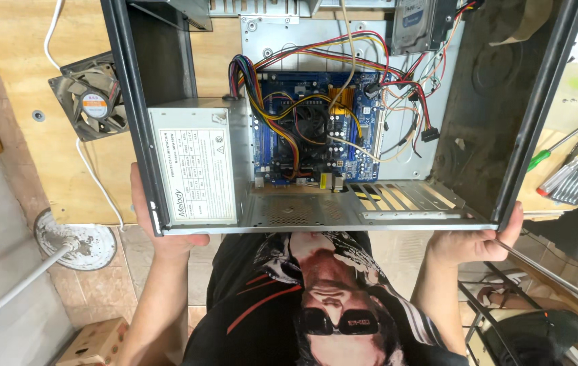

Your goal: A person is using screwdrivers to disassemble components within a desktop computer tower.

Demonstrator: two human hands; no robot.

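Note:
An open desktop computer case [506, 135] lies on its side on a plywood bench, its rear panel toward me. My left hand [160, 234] grips the case's near left corner, under the grey power supply [197, 166]. My right hand [475, 240] grips the near right corner below the slotted rear bracket [404, 200]. Inside sit a blue motherboard [309, 129] with a black cooler fan and bundles of coloured wires [397, 74]. A drive [414, 24] hangs at the top.
A loose case fan [89, 102] with a white cable lies on the bench [18, 47] to the left. Screwdrivers [570, 166] lie at the right edge. A chair base [526, 318] stands lower right, a cardboard box [96, 342] lower left on the tiled floor.

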